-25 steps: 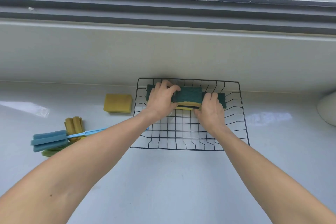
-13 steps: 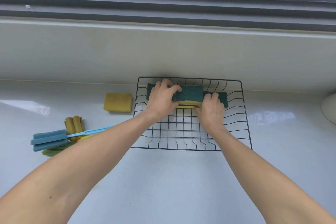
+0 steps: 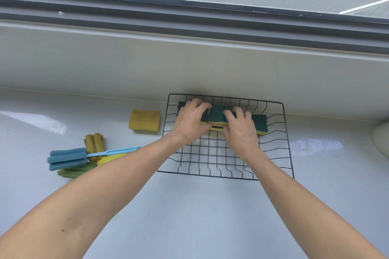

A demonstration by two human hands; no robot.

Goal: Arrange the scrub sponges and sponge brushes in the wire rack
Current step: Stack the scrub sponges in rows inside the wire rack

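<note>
A black wire rack (image 3: 280, 149) stands on the white counter against the back wall. Green-topped yellow scrub sponges (image 3: 217, 114) lie in a row along its far side, one stacked on the others. My left hand (image 3: 190, 121) grips the stack's left part and my right hand (image 3: 240, 128) presses on its right part. Another yellow sponge (image 3: 144, 120) lies flat just left of the rack. Further left, a blue sponge brush (image 3: 67, 157) with a light blue handle rests over an olive-yellow brush head (image 3: 94, 143) and a green one (image 3: 73, 172).
A white rounded object (image 3: 381, 139) sits at the right edge of the counter. A pale wall ledge and a dark window frame (image 3: 189, 19) run behind the rack. Bare counter lies in front of the rack.
My right hand has slid left and up onto the top sponge. My left hand stays on the stack's left end. The view has shifted slightly.
</note>
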